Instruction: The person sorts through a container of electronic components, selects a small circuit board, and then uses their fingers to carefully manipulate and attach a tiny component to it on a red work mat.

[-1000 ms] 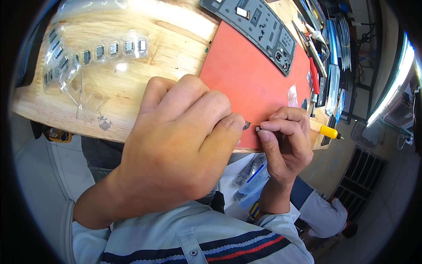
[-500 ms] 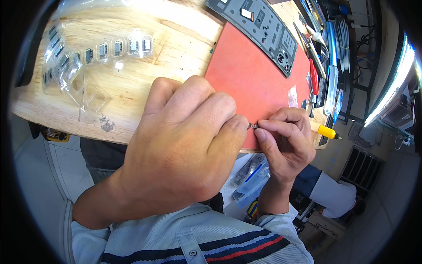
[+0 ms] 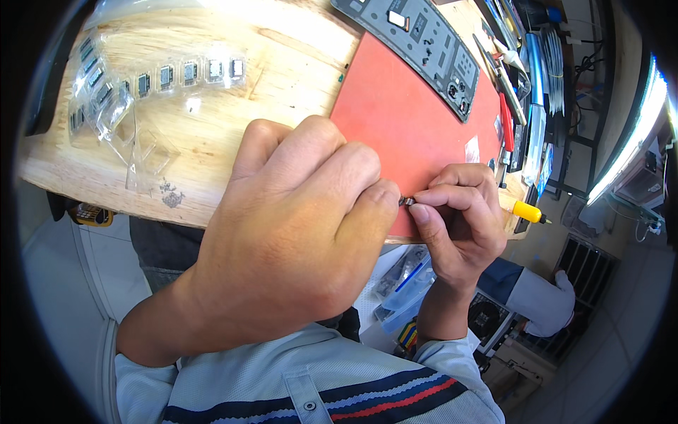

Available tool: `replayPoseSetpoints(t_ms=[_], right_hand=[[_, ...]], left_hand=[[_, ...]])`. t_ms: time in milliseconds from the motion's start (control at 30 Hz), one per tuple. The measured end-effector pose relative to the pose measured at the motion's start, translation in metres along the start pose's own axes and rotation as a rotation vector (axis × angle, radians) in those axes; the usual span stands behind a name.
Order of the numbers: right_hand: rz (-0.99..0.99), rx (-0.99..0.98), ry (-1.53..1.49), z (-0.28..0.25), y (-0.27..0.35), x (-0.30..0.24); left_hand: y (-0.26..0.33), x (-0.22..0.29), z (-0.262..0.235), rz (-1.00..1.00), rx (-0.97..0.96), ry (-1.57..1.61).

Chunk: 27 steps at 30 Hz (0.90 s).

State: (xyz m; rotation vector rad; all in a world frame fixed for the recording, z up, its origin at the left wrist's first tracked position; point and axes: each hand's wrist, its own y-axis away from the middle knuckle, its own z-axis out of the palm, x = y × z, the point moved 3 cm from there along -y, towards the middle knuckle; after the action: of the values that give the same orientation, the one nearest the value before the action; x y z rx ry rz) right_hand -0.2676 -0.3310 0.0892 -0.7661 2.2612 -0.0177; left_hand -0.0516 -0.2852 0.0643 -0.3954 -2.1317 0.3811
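Left hand (image 3: 296, 240) fills the centre of the view, back of hand up, forearm entering from about 7 o'clock. Fingers curled into a loose fist, tips pinched together at its 3 o'clock edge. Right hand (image 3: 459, 226) sits just beside it at 3 o'clock, forearm coming up from 6 o'clock, knuckles toward the bench, thumb and index pressed together pointing back at 9 o'clock.

Small dark metal part (image 3: 407, 201) is clamped between the two sets of fingertips, right in the gap where the hands meet. Only a sliver shows, possibly a tiny connector; too small to tell. It hovers over the near edge of the red mat (image 3: 409, 120).

Around: mat lies on the wooden bench (image 3: 226, 127). Grey panel (image 3: 424, 49) with cutouts runs along the mat's 12 o'clock side. Clear blister strip of small black components (image 3: 162, 74) at 10 o'clock from the left hand, well apart. Yellow-handled tool (image 3: 528, 210) just at 3 o'clock of the right hand, at the bench edge.
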Motion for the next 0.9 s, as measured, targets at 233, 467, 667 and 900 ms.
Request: replayPoseSetpoints(t_ms=[233,467,667,900], right_hand=[[-0.064,0.012,0.040,0.0017,0.0007,0.0018],[-0.041,0.033,0.034,0.0035,0.0026,0.0028],[-0.032,0.025,0.054,0.0030,0.0026,0.0016],[-0.044,0.038,0.052,0.0037,0.0024,0.0028]], left_hand=[[-0.0008,0.0000,-0.0013,0.005,-0.012,-0.004],[-0.0006,-0.0001,-0.0018,0.008,-0.010,0.014],[-0.0010,0.0002,-0.0012,0.011,0.006,0.017],[-0.0009,0.0006,-0.0011,-0.001,-0.001,0.007]])
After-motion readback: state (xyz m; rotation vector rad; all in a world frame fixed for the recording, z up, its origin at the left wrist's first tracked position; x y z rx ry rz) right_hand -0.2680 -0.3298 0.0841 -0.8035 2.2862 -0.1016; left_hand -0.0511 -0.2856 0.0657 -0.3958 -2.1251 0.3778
